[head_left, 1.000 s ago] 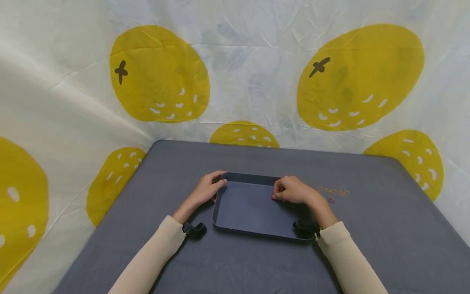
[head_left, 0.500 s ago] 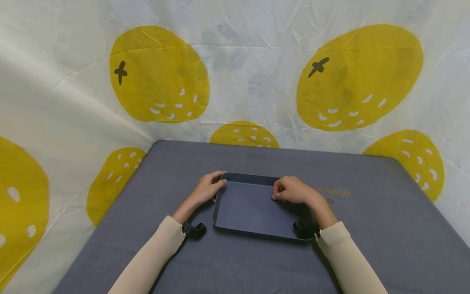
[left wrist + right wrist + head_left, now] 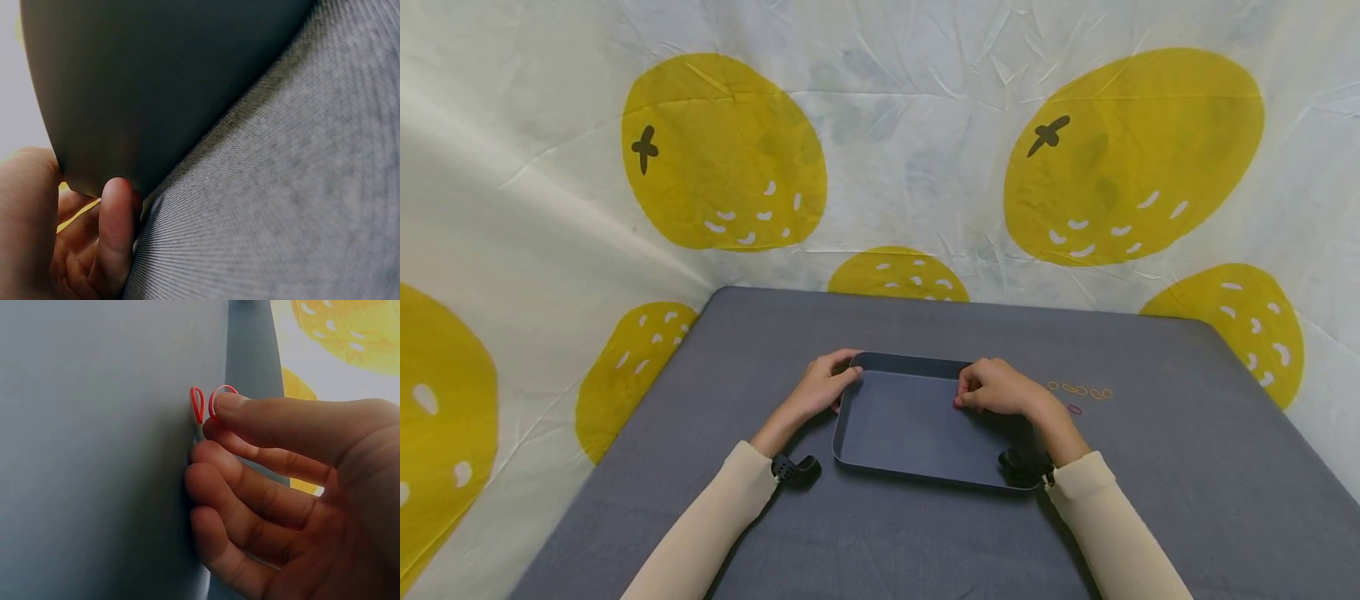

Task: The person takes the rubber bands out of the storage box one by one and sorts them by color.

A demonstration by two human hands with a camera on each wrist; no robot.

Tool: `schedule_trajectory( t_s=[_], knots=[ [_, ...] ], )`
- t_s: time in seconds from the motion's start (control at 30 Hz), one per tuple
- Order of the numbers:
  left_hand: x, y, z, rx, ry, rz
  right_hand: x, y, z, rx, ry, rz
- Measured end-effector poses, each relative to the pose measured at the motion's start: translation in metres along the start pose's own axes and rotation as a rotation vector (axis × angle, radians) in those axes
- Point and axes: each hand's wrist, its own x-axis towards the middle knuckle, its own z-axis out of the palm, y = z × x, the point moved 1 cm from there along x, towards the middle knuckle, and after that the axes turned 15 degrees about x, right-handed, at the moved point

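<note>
A shallow dark grey tray (image 3: 895, 425) lies on the table, its outer wall (image 3: 144, 81) filling much of the left wrist view. My left hand (image 3: 820, 389) grips the tray's far left corner, thumb over the rim and fingers outside. Over the far right part of the tray floor is my right hand (image 3: 1003, 387), pinching a thin red rubber band (image 3: 212, 407) between thumb and index finger. Beside those fingertips, a second narrow red loop (image 3: 197, 405) stands out against the tray floor; whether it is a separate band I cannot tell. The other right fingers are curled and touch the tray.
To the right of the tray, several orange rubber bands (image 3: 1082, 391) lie in a row on the grey tablecloth (image 3: 880, 542). One dark pink rubber band (image 3: 1075, 410) sits just in front of them. A white curtain (image 3: 917, 167) with yellow fruit prints hangs behind the table.
</note>
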Motion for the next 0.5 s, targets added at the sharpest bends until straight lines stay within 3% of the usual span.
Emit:
schedule_trajectory(
  t_s=[0.5],
  knots=[
    [-0.0025, 0.0031, -0.0013, -0.005, 0.004, 0.012, 0.0019, 0.0076, 0.0019, 0.023, -0.012, 0.0]
  ],
)
